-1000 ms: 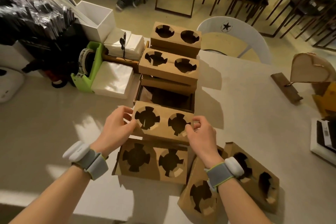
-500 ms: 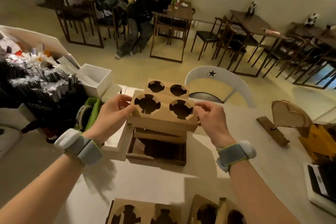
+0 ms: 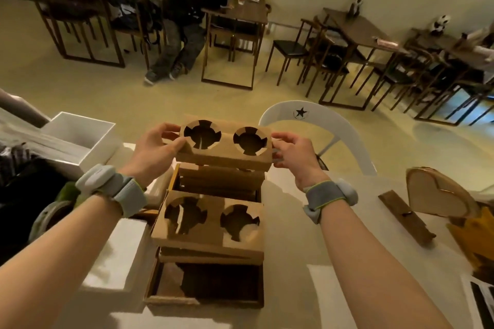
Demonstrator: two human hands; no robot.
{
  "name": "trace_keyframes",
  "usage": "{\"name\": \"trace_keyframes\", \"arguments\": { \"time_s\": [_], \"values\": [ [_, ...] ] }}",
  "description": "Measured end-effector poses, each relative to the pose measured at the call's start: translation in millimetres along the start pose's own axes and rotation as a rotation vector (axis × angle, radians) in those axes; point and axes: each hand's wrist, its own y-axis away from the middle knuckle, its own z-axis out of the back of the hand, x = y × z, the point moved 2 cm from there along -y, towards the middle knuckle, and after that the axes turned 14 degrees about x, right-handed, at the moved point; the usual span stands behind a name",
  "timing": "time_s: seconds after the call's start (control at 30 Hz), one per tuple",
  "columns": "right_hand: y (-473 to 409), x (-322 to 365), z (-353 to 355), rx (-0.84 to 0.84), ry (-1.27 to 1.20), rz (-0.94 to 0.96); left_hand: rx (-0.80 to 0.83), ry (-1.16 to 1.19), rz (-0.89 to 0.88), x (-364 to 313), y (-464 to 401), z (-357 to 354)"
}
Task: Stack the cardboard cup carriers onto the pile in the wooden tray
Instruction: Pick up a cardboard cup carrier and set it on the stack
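Carrier (image 3: 224, 145) held at both short ends, left hand (image 3: 155, 151) & right hand (image 3: 292, 155) pinching it, over far pile in tray (image 3: 203, 300). Prob. light, thin, crushable; grip ends lightly.

Two-hole cardboard cup carrier (image 3: 224, 145) held at frame centre, left hand (image 3: 155, 151) pinching its left end, right hand (image 3: 292, 153) pinching its right end. Positioned directly over far pile (image 3: 220, 181) in wooden tray (image 3: 204, 299); contact with pile not resolvable. Second carrier pile (image 3: 211, 227) lower centre, nearer the camera. Near compartment of tray dark, contents unclear. White box (image 3: 80, 139) at left; white chair (image 3: 320, 125) with black star right of centre. Grey wristbands (image 3: 327, 199) on both forearms. Wooden heart (image 3: 438, 192) at right edge.
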Motion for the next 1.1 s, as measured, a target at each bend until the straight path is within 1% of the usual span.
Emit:
{"name": "trace_keyframes", "arguments": {
  "time_s": [0.17,0.33,0.57,0.67,0.73,0.83,0.9,1.03,1.1],
  "values": [
    [-16,-15,0,0.006,0.018,-0.013,0.004,-0.024,0.008,20,-12,-10],
    [-17,-29,-1,0.018,0.02,-0.01,-0.033,-0.069,0.026,32,-11,-17],
    [-8,-27,-1,-0.01,0.01,0.012,-0.068,-0.077,0.03,26,-5,-14],
    [2,-28,1,-0.046,0.025,0.014,-0.087,-0.088,0.01,18,5,-11],
    [17,-30,3,-0.108,0.032,0.021,-0.097,-0.099,-0.012,10,18,-6],
    [62,-40,1,-0.167,0.007,0.028,-0.121,-0.087,-0.054,0,55,4],
    [98,-50,-3,-0.142,-0.031,0.006,-0.125,-0.063,-0.082,0,85,7],
    [183,-74,-21,0.071,-0.135,-0.102,-0.093,-0.015,-0.045,17,161,2],
    [228,-91,-38,0.199,-0.013,-0.185,-0.058,0.011,0.022,36,206,-8]
  ]
}}
